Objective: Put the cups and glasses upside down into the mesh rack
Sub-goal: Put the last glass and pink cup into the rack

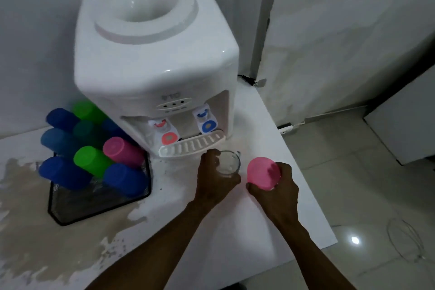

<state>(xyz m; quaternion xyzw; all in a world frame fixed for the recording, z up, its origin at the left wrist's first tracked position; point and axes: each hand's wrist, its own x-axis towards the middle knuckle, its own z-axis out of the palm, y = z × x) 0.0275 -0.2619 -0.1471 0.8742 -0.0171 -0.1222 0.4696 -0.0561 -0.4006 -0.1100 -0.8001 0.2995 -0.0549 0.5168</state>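
Observation:
A black mesh rack stands on the white counter at the left, in front of the dispenser. Several plastic cups stand upside down in it: blue ones, green ones and a pink one. My left hand is wrapped around a clear glass that stands mouth up on the counter just in front of the drip tray. To its right, my right hand holds a pink plastic cup, tipped with its bottom facing me.
A white water dispenser with a red tap and a blue tap fills the back of the counter. The counter's surface is worn and brownish at the left. Its right edge drops to a tiled floor.

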